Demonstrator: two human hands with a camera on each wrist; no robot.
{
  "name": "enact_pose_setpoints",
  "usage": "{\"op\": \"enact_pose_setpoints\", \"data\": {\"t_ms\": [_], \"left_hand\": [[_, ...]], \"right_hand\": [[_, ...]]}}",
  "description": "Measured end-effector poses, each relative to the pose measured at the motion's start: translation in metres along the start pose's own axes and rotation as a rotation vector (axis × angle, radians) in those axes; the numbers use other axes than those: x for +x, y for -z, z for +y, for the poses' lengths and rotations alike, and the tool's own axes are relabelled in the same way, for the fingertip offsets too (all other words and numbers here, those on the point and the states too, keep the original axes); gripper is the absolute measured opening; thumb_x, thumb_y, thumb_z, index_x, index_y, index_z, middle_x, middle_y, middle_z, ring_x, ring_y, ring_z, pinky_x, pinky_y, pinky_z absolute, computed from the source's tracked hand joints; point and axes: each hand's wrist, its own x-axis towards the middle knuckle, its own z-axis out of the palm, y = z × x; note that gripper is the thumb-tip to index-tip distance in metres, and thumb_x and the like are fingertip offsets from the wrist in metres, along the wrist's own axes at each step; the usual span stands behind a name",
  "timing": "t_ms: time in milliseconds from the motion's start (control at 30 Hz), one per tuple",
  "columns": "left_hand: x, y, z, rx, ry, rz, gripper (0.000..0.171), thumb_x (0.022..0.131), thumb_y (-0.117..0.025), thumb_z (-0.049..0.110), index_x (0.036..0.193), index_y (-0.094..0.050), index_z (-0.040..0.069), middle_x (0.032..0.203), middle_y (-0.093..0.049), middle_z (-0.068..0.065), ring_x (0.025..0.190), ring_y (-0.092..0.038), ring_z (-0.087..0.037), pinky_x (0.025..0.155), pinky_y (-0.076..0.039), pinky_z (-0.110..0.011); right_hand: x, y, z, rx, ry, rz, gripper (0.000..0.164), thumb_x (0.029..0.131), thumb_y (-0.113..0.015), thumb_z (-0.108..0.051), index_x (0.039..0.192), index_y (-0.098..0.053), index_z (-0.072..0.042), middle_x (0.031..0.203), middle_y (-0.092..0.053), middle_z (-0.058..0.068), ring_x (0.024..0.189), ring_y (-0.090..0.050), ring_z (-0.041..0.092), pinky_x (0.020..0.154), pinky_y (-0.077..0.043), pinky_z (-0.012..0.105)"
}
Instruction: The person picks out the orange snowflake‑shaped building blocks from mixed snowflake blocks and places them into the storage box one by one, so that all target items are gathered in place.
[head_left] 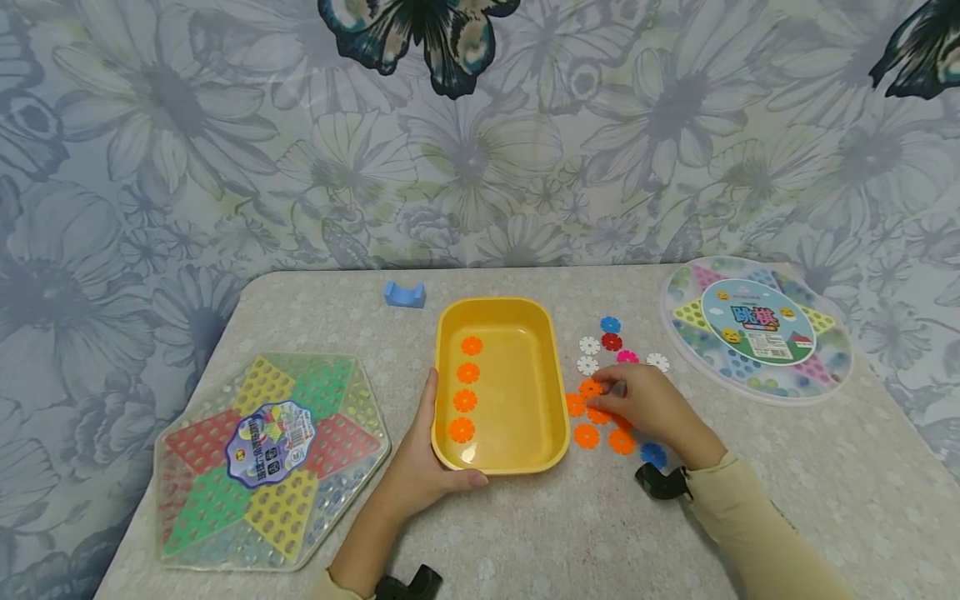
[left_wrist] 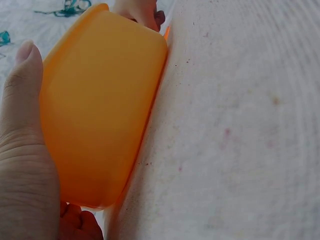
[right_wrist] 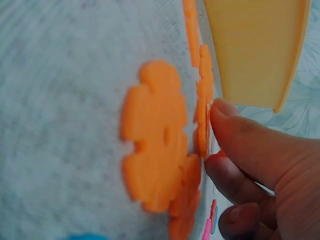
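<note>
My left hand (head_left: 418, 471) grips the yellow tray (head_left: 559, 450) at its near left corner, the thumb along its near edge and the fingers by its left side. Inside the tray, several orange snowflake discs (head_left: 465, 401) lie in a column on the left. My right hand (head_left: 651, 408) is over the loose orange discs (head_left: 587, 436) right of the tray. In the right wrist view, its thumb and forefinger pinch the edge of an orange disc (right_wrist: 202, 135) at table level. A larger-looking orange disc (right_wrist: 155, 137) lies nearer that camera.
White discs (head_left: 588, 344), a red disc (head_left: 612, 342), a pink disc (head_left: 627, 357) and blue discs (head_left: 653, 454) surround the orange ones. Chinese checkers sets stand left (head_left: 273, 462) and back right (head_left: 757, 329). A small blue holder (head_left: 404, 294) sits behind the tray.
</note>
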Motion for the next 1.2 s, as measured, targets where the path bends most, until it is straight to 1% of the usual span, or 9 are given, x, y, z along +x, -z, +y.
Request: {"op": "enact_pose_setpoints", "data": {"t_ms": [100, 233, 333, 467, 667, 833, 933, 1100, 1200], "left_hand": [[0.0, 0.0, 0.0, 0.006, 0.005, 0.001, 0.137, 0.058, -0.092, 0.027, 0.15, 0.009, 0.037, 0.16, -0.007, 0.006, 0.144, -0.024, -0.018, 0.107, -0.023, -0.011], [-0.001, 0.0, -0.001, 0.003, 0.017, -0.001, 0.136, 0.057, -0.091, 0.031, 0.15, 0.009, 0.039, 0.16, -0.006, 0.008, 0.145, -0.021, -0.018, 0.107, -0.021, -0.01], [-0.001, 0.0, -0.001, -0.002, 0.016, -0.006, 0.137, 0.057, -0.091, 0.036, 0.15, 0.009, 0.036, 0.161, -0.006, 0.006, 0.145, -0.022, -0.019, 0.107, -0.022, -0.01], [-0.002, 0.0, -0.002, -0.016, 0.013, -0.016, 0.138, 0.056, -0.09, 0.04, 0.151, 0.01, 0.031, 0.161, -0.006, 0.004, 0.145, -0.023, -0.02, 0.107, -0.024, -0.01], [-0.002, 0.0, -0.002, -0.044, 0.022, -0.029, 0.137, 0.058, -0.089, 0.041, 0.151, 0.011, 0.032, 0.161, -0.004, 0.006, 0.145, -0.022, -0.019, 0.106, -0.024, -0.01], [-0.002, 0.001, -0.002, -0.06, 0.014, -0.045, 0.136, 0.06, -0.088, 0.038, 0.151, 0.012, 0.031, 0.161, -0.004, 0.002, 0.142, -0.028, -0.021, 0.106, -0.031, -0.014], [-0.002, 0.001, -0.002, -0.06, 0.014, -0.049, 0.135, 0.06, -0.088, 0.038, 0.151, 0.012, 0.031, 0.161, -0.005, 0.002, 0.141, -0.031, -0.021, 0.105, -0.033, -0.015], [-0.003, 0.001, -0.003, -0.061, 0.01, -0.055, 0.134, 0.059, -0.086, 0.044, 0.15, 0.012, 0.034, 0.161, -0.003, 0.003, 0.141, -0.032, -0.021, 0.105, -0.035, -0.015], [-0.003, 0.001, -0.004, -0.042, 0.009, -0.049, 0.134, 0.057, -0.084, 0.048, 0.15, 0.011, 0.034, 0.161, -0.003, 0.004, 0.143, -0.027, -0.02, 0.106, -0.031, -0.014]], "right_hand": [[0.0, 0.004, -0.002, -0.01, 0.016, 0.04, 0.038, 0.08, -0.074, -0.037, 0.109, -0.068, -0.013, 0.088, -0.064, -0.003, 0.069, -0.05, 0.013, 0.062, -0.045, 0.026], [0.0, 0.009, -0.011, -0.016, 0.057, 0.143, 0.039, 0.081, -0.073, -0.037, 0.111, -0.067, -0.013, 0.092, -0.065, -0.003, 0.068, -0.047, 0.015, 0.058, -0.042, 0.025], [0.0, 0.011, -0.021, 0.001, 0.143, 0.224, 0.038, 0.08, -0.074, -0.035, 0.111, -0.068, -0.013, 0.093, -0.065, -0.004, 0.068, -0.045, 0.014, 0.057, -0.04, 0.023], [0.0, 0.01, -0.042, 0.051, 0.268, 0.264, 0.036, 0.079, -0.076, -0.032, 0.109, -0.069, -0.015, 0.091, -0.065, -0.007, 0.064, -0.042, 0.012, 0.054, -0.037, 0.021], [0.001, 0.002, -0.074, 0.077, 0.323, 0.191, 0.035, 0.08, -0.073, -0.037, 0.11, -0.069, -0.017, 0.09, -0.064, -0.01, 0.067, -0.044, 0.011, 0.056, -0.04, 0.02], [0.001, -0.008, -0.093, 0.05, 0.366, 0.14, 0.033, 0.077, -0.076, -0.035, 0.106, -0.071, -0.019, 0.087, -0.063, -0.01, 0.08, -0.054, 0.014, 0.07, -0.048, 0.023], [0.002, -0.015, -0.102, 0.013, 0.386, 0.093, 0.032, 0.077, -0.076, -0.037, 0.104, -0.071, -0.02, 0.086, -0.063, -0.013, 0.086, -0.057, 0.013, 0.077, -0.049, 0.025], [0.002, -0.027, -0.115, -0.066, 0.413, -0.038, 0.031, 0.078, -0.074, -0.041, 0.101, -0.073, -0.02, 0.086, -0.065, -0.013, 0.084, -0.056, 0.008, 0.08, -0.048, 0.025], [0.004, -0.034, -0.122, -0.102, 0.442, -0.121, 0.028, 0.077, -0.075, -0.041, 0.096, -0.074, -0.02, 0.079, -0.062, -0.014, 0.078, -0.053, 0.007, 0.076, -0.046, 0.024]]}}
